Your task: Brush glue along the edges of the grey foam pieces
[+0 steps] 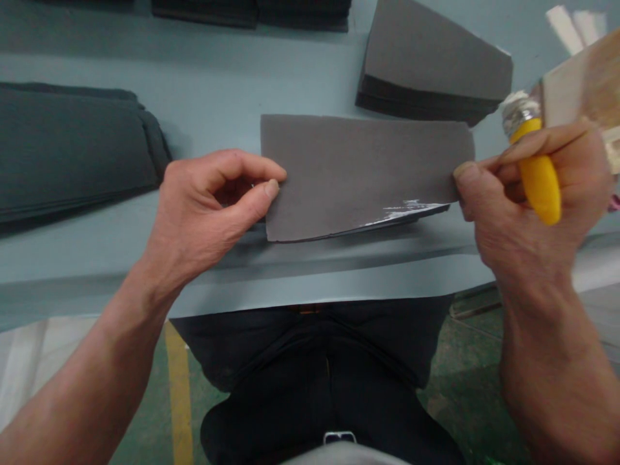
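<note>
Between my two hands is a flat grey foam sheet, with streaks of white glue along its near right edge. A darker layer shows just beneath that edge. My left hand pinches the sheet's left side between thumb and forefinger. With thumb and forefinger my right hand grips the sheet's right end. The same right hand also holds a glue brush with a yellow handle, its metal ferrule and whitened bristles pointing away from me.
A stack of grey foam sheets lies behind the held one. Dark green sheets are piled at the left, and black stacks stand at the back. A glue-smeared board or box is at the right. The table's front edge runs near my body.
</note>
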### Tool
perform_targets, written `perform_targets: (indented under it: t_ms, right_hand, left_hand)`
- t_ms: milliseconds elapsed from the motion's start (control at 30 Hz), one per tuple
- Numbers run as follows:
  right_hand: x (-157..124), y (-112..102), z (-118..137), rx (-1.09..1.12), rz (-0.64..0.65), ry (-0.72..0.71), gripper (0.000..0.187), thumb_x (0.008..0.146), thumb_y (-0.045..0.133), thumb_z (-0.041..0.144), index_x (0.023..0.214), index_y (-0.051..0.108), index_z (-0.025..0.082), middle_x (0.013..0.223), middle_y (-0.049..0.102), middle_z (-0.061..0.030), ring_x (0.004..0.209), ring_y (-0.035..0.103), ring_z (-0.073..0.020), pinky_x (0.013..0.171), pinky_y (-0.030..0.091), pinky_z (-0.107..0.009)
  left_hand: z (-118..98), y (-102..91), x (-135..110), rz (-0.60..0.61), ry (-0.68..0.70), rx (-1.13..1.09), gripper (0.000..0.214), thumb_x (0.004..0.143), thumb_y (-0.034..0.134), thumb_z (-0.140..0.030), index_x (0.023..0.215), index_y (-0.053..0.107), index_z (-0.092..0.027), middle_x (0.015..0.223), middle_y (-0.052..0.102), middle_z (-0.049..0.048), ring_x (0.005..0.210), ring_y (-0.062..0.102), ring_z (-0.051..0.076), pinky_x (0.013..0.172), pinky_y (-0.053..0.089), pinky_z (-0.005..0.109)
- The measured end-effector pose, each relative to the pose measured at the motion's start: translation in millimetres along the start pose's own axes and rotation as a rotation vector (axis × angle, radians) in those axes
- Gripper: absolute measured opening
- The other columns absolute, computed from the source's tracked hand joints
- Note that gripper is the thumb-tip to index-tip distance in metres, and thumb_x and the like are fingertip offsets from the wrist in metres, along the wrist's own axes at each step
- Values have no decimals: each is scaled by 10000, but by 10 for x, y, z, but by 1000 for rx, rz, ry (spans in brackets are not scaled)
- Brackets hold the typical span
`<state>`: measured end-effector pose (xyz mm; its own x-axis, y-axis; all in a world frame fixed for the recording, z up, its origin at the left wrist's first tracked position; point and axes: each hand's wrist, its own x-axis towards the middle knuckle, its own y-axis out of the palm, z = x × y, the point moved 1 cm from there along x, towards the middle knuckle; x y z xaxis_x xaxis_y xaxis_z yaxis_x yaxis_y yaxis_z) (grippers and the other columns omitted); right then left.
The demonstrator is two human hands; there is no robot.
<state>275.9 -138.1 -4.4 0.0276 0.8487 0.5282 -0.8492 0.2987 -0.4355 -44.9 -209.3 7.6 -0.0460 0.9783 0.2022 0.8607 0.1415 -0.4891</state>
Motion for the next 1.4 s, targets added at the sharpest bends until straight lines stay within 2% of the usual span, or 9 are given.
perform_targets:
  t_ms: [133, 233, 367, 600, 733, 1000, 1133, 1233, 1400]
  right_hand:
    - [3, 4, 49, -21, 15, -28, 467, 742, 898, 482, 802, 496, 251, 657, 513, 96, 495, 496, -60, 488, 364, -254]
    - [-1, 6, 94, -40, 33, -32, 503, 757, 910, 522, 796, 489, 250, 663, 529, 82, 515, 516, -67, 495, 360, -253]
    - [-12, 11, 107, -25, 58, -28, 460, 791, 897, 501, 821, 516, 245, 678, 519, 89, 520, 514, -52, 515, 376, -256]
    - [-32, 20, -3, 51, 30, -1, 418, 760, 924, 348, 899, 545, 240, 718, 485, 103, 535, 518, -37, 498, 382, -230]
    - [-42, 16, -20, 33, 44, 10, 345, 761, 864, 327, 852, 543, 236, 677, 514, 98, 530, 502, -46, 490, 360, -242]
    - [-65, 6, -24, 12, 56, 35, 303, 790, 825, 320, 911, 558, 243, 711, 519, 93, 545, 491, -57, 500, 388, -236]
    - [-72, 16, -44, 48, 82, 37, 279, 805, 800, 265, 929, 550, 258, 702, 501, 110, 519, 461, -54, 482, 368, -225]
    - [-73, 26, -46, 58, 69, 22, 311, 805, 831, 298, 906, 538, 279, 687, 514, 101, 506, 419, -73, 479, 346, -252]
    - [-82, 19, -29, 28, 86, 10, 344, 845, 857, 405, 878, 531, 300, 724, 515, 47, 581, 475, -132, 509, 396, -311]
  left_hand:
    - [-6, 8, -9, 3, -11, -15, 135, 888, 742, -251, 987, 812, -191, 864, 795, -25, 678, 621, 64, 627, 469, 163]
    - [-3, 15, -14, 11, -8, -30, 130, 877, 765, -255, 979, 808, -185, 790, 748, -36, 636, 581, 57, 590, 440, 165]
    - [25, 17, -9, 4, 1, -65, 154, 836, 838, -250, 974, 808, -189, 685, 658, -53, 567, 514, 55, 527, 406, 194]
    - [79, 22, -13, 12, 17, -75, 198, 830, 856, -243, 1012, 804, -186, 710, 654, -53, 576, 514, 52, 527, 395, 206]
    - [101, 28, -10, 12, 12, -75, 195, 830, 854, -237, 1014, 802, -203, 705, 650, -59, 566, 507, 57, 520, 399, 211]
    - [127, 21, -40, -5, 10, -48, 227, 828, 870, -288, 1030, 812, -202, 734, 661, -71, 596, 516, 21, 555, 398, 134]
    - [99, 34, -39, -26, -15, -4, 253, 822, 866, -333, 1032, 820, -198, 720, 668, -73, 592, 510, 26, 563, 400, 140]
    - [58, 37, -28, -31, -38, 27, 246, 823, 854, -332, 1025, 826, -194, 725, 682, -63, 588, 517, 32, 555, 401, 147]
    - [42, 27, -28, -44, -49, 57, 251, 809, 852, -364, 1009, 834, -213, 727, 698, -57, 597, 561, 48, 573, 428, 160]
